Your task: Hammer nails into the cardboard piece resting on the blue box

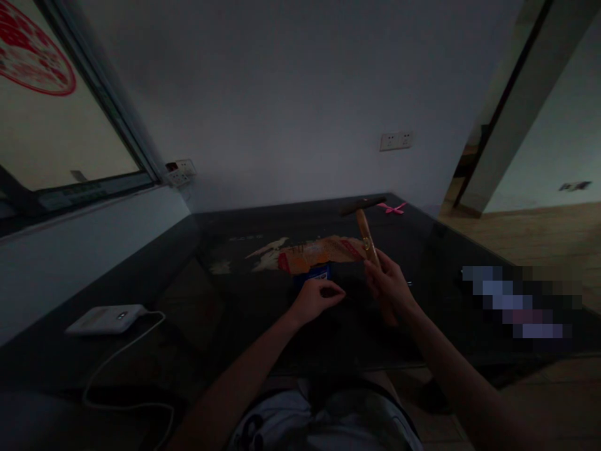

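Note:
My right hand is wrapped round the wooden handle of a hammer, whose dark head points up and away over the table. My left hand hovers low just left of it with fingers curled together in a pinch; what they hold is too small and dark to make out. Directly beyond the left hand sits a small blue box. Behind that lies torn orange and red cardboard packaging on the dark glass table.
A white device with a cable lies at the left near the table's edge. A pink ribbon bow rests at the far right corner. Wall sockets are on the back wall, and a window is at the left. An open doorway is at the right.

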The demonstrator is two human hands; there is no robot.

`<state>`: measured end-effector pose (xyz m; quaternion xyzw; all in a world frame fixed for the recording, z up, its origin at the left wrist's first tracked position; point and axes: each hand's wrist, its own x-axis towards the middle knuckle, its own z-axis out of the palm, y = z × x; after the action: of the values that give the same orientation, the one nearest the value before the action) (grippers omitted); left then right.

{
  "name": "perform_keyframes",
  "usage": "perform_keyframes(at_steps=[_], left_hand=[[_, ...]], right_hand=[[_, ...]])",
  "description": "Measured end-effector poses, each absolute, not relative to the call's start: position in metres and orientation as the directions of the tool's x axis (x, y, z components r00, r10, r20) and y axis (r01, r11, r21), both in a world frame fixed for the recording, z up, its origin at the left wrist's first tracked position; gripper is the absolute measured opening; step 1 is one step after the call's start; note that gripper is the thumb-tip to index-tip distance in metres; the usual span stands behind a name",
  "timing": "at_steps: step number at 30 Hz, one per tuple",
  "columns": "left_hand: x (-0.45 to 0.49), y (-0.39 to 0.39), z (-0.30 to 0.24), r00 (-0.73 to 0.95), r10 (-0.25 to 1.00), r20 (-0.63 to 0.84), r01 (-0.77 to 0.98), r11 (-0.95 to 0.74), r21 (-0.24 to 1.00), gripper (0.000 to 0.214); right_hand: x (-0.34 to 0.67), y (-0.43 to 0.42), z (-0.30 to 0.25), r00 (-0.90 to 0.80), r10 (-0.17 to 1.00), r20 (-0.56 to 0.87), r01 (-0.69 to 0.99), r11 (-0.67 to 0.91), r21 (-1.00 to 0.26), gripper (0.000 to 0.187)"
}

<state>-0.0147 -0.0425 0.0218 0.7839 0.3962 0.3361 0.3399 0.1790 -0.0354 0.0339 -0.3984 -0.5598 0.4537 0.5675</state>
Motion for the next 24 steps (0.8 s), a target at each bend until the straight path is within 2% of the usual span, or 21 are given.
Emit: perform_keyframes(at_steps=[6, 13, 16, 20, 24], left_hand=[[-0.016, -0.043, 0.023, 0.481, 0.852, 0.206, 0.286, -0.375, 0.882, 0.017], [-0.017, -0.052, 0.033, 0.427, 0.857, 0.289, 0.184, -0.395, 0.9, 0.021], [-0.019, -0.059, 0.043, 0.342, 0.844, 0.414, 0.207, -0.497, 0.842, 0.022], [-0.031, -0.058, 0.06, 0.281, 0.766, 0.579, 0.281, -0.642, 0.713, 0.026], [-0.048, -0.025, 0.076, 0.164, 0.715, 0.679, 0.415, -0.675, 0.61, 0.028]], right_hand=[[0.178, -0.035, 0.033, -0.012, 0.962, 0.272, -0.058, 0.271, -0.961, 0.041], [0.178, -0.036, 0.035, -0.009, 0.969, 0.245, -0.075, 0.244, -0.967, 0.045], [0.177, -0.037, 0.036, 0.0, 0.973, 0.232, -0.073, 0.231, -0.97, 0.047], [0.177, -0.038, 0.036, 0.002, 0.975, 0.223, -0.054, 0.223, -0.973, 0.049], [0.175, -0.037, 0.033, -0.001, 0.973, 0.231, -0.031, 0.231, -0.972, 0.051]])
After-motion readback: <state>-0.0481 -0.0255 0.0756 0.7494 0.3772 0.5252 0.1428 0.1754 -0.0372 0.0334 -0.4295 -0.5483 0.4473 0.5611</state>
